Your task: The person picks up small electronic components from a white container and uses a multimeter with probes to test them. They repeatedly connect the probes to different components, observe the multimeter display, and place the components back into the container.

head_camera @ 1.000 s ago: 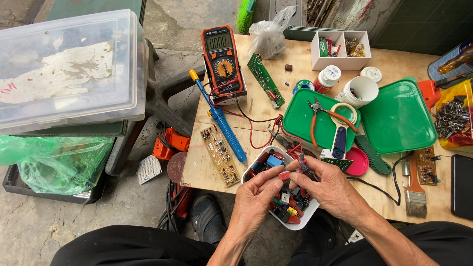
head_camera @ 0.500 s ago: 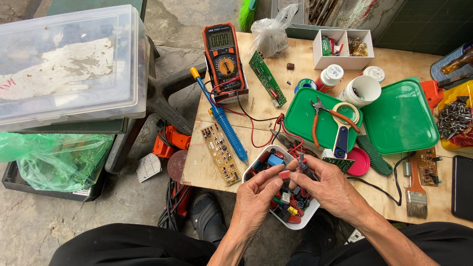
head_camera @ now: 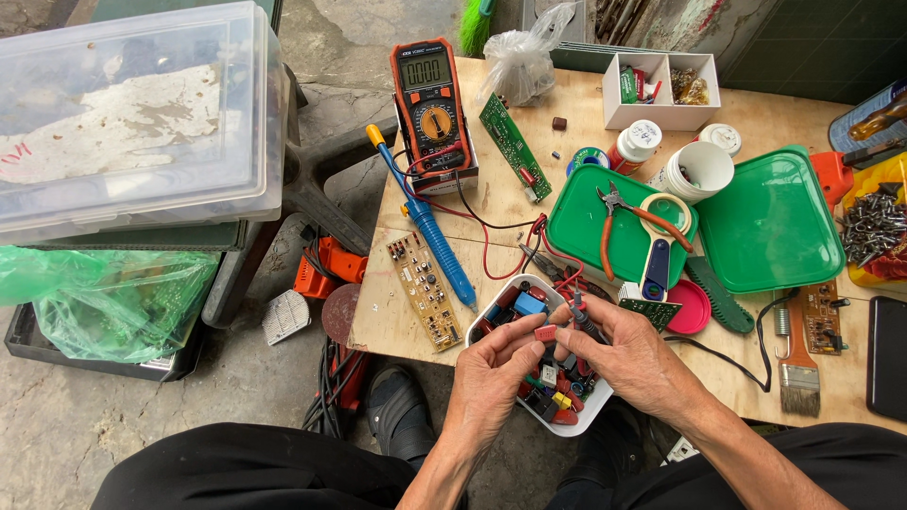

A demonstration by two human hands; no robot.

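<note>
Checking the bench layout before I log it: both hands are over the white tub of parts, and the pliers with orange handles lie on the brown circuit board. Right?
Not quite. In the head view the pliers lie on a green lid, not on the brown circuit board. Both the left hand and right hand are over the white tub.

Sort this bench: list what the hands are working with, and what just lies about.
In hand: left hand pinching a small red component; right hand holding a probe; white tray of components; multimeter with its leads.

Lying about: blue soldering iron, pliers, green lids, brush, circuit boards.
</note>
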